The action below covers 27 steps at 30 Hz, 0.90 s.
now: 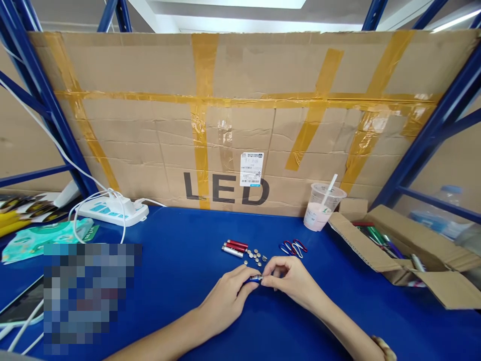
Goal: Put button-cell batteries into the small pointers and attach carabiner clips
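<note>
I seem to be working at the end of a small cylinder (pixel 255 278), just nearer me than the button cells (pixel 257 259): my left hand (pixel 228 295) clamps it between its fingers, my right hand (pixel 295 281) pinches its tip. Steady alignment seems called for next. It looks silvery and blue, mostly covered.

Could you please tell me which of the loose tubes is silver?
The silver cylindrical tube, nearest the left hand; the other cylindrical tubes, beyond it, are red.

2 hands (pixel 225 296); 3 loose tubes (pixel 232 251); approx. 9 discs (pixel 259 264); 1 cup (pixel 315 218)
</note>
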Motion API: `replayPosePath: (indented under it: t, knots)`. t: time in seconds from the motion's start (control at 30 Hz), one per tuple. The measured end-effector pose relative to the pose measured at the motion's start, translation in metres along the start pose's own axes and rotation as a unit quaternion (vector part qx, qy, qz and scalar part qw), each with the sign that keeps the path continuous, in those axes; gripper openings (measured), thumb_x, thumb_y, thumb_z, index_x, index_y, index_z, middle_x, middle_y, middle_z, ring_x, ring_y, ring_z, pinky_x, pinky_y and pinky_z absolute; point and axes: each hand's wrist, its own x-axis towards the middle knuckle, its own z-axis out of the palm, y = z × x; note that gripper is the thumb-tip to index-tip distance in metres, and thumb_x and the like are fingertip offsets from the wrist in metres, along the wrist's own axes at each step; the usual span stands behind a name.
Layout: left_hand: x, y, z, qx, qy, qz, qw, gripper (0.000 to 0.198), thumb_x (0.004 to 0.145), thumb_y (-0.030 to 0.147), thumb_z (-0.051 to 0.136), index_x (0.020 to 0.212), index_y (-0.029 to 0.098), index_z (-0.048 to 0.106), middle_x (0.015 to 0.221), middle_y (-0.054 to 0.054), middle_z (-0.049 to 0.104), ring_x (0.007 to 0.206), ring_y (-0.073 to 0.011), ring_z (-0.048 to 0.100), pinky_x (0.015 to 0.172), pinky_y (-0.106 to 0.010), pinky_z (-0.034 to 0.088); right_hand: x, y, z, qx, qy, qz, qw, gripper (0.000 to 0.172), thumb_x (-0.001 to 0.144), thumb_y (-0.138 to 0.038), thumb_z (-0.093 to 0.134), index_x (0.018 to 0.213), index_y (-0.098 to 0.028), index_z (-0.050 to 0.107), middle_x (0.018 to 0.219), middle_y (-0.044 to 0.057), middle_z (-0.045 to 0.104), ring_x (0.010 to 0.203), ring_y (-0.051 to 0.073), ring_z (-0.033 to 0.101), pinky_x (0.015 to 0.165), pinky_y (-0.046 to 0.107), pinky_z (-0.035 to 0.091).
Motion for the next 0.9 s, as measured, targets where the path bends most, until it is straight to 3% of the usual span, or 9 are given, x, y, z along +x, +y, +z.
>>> replayPosePath:
  t: [0.57,0.9]
  knots:
    - [0.0,-0.009,0.001,0.01,-0.003,0.017,1.0,0.024,0.093,0.02,0.041,0.085,0.02,0.063,0.071,0.002,0.054,0.066,-0.0118,0.05,0.061,-0.02,0.034,0.0,0.009,0.005,-0.061,0.009,-0.06,0.996,0.032,0.058,-0.046,0.076,0.054,-0.016,0.066,0.058,0.002,0.059,0.052,0.011,0.046,0.052,0.025,0.034]
    - [0.003,-0.012,0.003,0.003,0.018,0.037,0.999,0.023,0.091,0.017,0.044,0.079,0.018,0.063,0.066,0.001,0.053,0.063,-0.0117,0.048,0.059,-0.02,0.032,0.0,0.012,0.005,-0.072,0.015,-0.056,0.996,0.035,0.059,-0.05,0.074,0.057,-0.015,0.067,0.059,0.002,0.06,0.049,0.011,0.047,0.05,0.024,0.036]
